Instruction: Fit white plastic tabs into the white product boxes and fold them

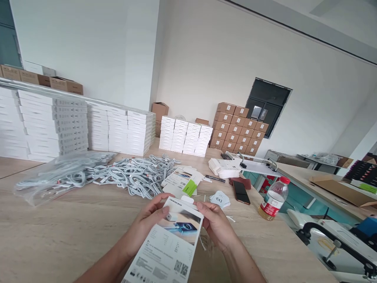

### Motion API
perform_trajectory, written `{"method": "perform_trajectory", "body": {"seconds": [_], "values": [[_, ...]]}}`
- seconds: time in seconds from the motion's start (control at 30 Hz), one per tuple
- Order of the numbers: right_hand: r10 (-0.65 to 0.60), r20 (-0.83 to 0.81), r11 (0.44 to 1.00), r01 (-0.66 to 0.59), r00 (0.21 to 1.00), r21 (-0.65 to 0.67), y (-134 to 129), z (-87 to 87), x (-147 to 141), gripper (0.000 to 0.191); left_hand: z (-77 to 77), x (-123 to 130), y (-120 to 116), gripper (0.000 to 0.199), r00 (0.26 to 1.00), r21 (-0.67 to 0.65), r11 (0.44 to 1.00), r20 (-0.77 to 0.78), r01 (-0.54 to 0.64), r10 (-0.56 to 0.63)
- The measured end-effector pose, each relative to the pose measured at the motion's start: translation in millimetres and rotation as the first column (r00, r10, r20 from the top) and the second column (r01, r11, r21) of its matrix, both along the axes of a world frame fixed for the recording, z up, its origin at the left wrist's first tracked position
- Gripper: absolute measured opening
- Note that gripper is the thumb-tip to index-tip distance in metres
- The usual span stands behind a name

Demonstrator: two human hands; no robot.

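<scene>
At the near edge of the desk, the left hand and right hand hold a printed card sleeve up between them, tilted toward the wearer. Left hand: fingers curled under the sleeve's left side, thumb over its upper corner. Right hand: thumb and fingers pinching the right side. Neither hand is spread flat. A small white piece sits at the sleeve's top edge; how it is fitted cannot be told from here. Just past the hands, toward the desk's middle, lie loose printed sleeves with a green-marked one on top, and a small pile of white cards. Right of these: a black marker, a phone and a plastic drink bottle. Left along the desk, a large heap of bundled grey-white cables lies unboxed, more in a clear plastic bag. Far edge: many white retail boxes stacked in blocks, more at the far left corner. Beyond, brown cartons stand piled against the wall
</scene>
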State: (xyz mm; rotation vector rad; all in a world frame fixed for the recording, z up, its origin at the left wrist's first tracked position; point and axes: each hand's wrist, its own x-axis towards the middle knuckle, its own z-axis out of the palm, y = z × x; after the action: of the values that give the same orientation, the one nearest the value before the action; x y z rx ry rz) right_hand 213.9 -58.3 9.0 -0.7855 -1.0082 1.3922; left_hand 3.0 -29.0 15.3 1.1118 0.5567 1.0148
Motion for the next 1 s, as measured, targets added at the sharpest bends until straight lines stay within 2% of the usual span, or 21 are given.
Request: {"method": "perform_trajectory", "body": {"seconds": [0.17,0.3,0.37,0.43,0.53,0.6,0.73,0.8,0.9,1.0], "values": [[0.014,0.043,1.000,-0.015,0.999,0.025,0.1,-0.6,3.6,0.029,3.5,4.7,-1.6,0.044,0.995,-0.064,0.994,0.043,-0.090,0.092],[0.008,0.220,0.986,-0.045,0.975,0.162,-1.7,0.7,8.3,0.035,3.1,3.7,-0.2,0.047,0.993,-0.094,0.991,0.055,-0.101,0.106],[-0.011,0.298,0.980,-0.049,0.955,0.191,-3.3,1.5,9.1,0.037,2.6,2.1,1.7,0.048,0.993,-0.107,0.989,0.056,-0.098,0.104],[0.005,0.274,0.985,-0.053,0.962,0.166,-3.9,1.6,8.3,0.038,2.1,1.0,3.8,0.051,0.993,-0.111,0.989,0.061,-0.095,0.103],[0.045,0.097,0.995,-0.053,0.994,0.084,-2.4,0.6,4.9,0.039,1.6,0.5,5.7,0.051,0.994,-0.122,0.989,0.067,-0.078,0.087],[0.021,0.046,0.998,-0.024,0.999,0.057,-1.1,0.1,2.7,0.037,1.9,0.7,5.3,0.047,0.996,-0.121,0.991,0.064,-0.055,0.063],[-0.109,0.202,0.990,0.088,0.973,0.109,-1.9,2.2,2.3,0.039,2.6,1.6,2.5,0.043,0.996,-0.097,0.994,0.074,-0.042,0.050],[-0.145,0.291,0.983,0.103,0.946,0.154,-3.8,4.4,4.0,0.042,2.3,1.8,2.0,0.043,0.996,-0.094,0.995,0.073,-0.047,0.054],[-0.135,0.345,0.980,0.074,0.929,0.185,-6.2,6.0,6.9,0.039,2.1,1.2,2.6,0.046,0.998,-0.086,0.996,0.055,-0.037,0.042],[-0.091,0.294,0.987,0.048,0.951,0.153,-5.9,2.9,8.6,0.034,3.9,0.1,2.3,0.047,0.999,-0.083,0.996,0.039,-0.027,0.031]]}}
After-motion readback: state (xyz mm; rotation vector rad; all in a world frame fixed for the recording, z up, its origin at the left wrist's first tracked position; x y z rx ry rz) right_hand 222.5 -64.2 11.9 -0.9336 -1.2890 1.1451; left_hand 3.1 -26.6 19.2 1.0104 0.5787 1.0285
